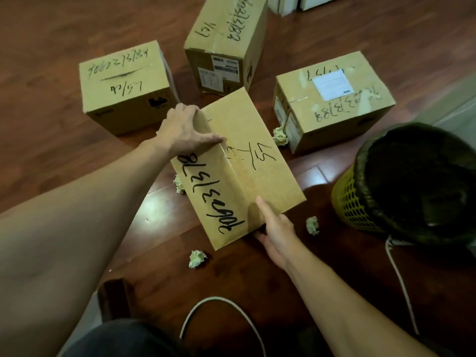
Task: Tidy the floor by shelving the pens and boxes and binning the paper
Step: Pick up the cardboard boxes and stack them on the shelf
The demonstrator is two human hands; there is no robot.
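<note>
Both hands clamp a marker-scrawled cardboard box (239, 166): left hand (184, 130) curls over its far edge, right hand (277, 228) grips the near corner; open floor (51, 124) lies beyond the left hand.

Boxes (226, 39) behind; bin (401, 186) right.

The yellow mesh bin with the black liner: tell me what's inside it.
Inside the yellow mesh bin only its black plastic liner shows; the dark interior hides the bottom, so any paper there cannot be seen.

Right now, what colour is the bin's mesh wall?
Yellow mesh wall, black liner inside; head view.
</note>
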